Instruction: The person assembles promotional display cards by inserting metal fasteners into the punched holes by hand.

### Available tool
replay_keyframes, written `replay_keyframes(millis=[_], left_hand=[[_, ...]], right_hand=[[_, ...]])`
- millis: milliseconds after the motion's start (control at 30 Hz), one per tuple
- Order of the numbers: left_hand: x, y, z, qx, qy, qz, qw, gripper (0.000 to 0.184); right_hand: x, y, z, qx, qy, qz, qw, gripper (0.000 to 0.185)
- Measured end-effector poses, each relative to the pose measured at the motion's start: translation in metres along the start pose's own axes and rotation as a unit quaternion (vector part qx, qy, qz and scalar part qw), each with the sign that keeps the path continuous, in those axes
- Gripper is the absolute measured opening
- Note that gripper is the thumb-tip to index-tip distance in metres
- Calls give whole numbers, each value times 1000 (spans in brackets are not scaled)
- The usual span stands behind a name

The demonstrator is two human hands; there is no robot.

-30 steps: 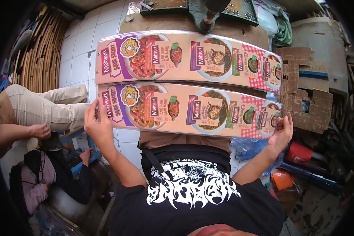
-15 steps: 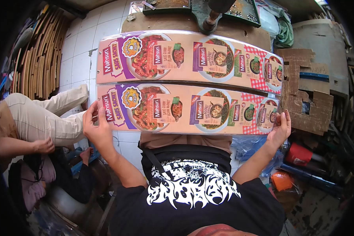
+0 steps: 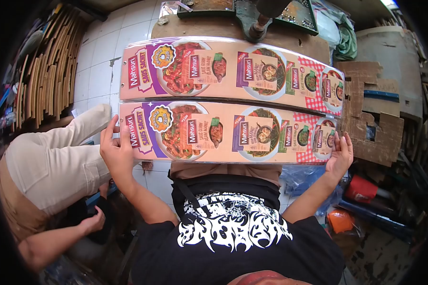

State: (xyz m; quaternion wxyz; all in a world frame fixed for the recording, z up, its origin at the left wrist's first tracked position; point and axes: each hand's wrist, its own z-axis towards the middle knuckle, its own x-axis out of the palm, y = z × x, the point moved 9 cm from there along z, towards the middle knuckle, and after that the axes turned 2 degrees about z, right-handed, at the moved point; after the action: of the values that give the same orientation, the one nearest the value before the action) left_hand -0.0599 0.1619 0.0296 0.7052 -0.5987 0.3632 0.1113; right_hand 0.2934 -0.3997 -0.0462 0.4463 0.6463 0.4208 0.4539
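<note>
Two long printed sign panels with "Mahsuri Saus Sachet" lettering and pictures of food lie side by side before me. Both ends of the near panel (image 3: 218, 133) are gripped: my left hand (image 3: 116, 149) closes on its left end, thumb on the face, and my right hand (image 3: 339, 156) closes on its right end. Just beyond it the far panel (image 3: 216, 88) rests on the wooden worktop (image 3: 190, 31), touched by neither hand. Small holes show at the far panel's left edge. A narrow dark gap runs between the two.
At the back stands a press (image 3: 254, 28) between green trays (image 3: 207, 13) of small metal parts. Cut cardboard (image 3: 371, 137) lies at the right. Stacked boards (image 3: 50, 66) lean at the left, near another person's legs (image 3: 66, 161) and hand (image 3: 92, 221). A red object (image 3: 361, 188) is lower right.
The person at the left has moved closer, their arm lower in view. The panels appear shifted slightly rightward with the view. My hands keep the same hold on the near panel.
</note>
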Motion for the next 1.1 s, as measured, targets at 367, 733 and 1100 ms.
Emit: replay_keyframes(millis=[367,733,1100], left_hand=[[-1,-19,-1,-11,38,70,997,47],[1,18,-10,-58,102,-212,970,23],[20,-22,-23,-20,186,-466,865,41]], right_hand=[[4,2,2,16,26,10,999,30],[-8,6,2,-7,12,38,999,33],[-36,92,-22,-265,-200,27,943,25]])
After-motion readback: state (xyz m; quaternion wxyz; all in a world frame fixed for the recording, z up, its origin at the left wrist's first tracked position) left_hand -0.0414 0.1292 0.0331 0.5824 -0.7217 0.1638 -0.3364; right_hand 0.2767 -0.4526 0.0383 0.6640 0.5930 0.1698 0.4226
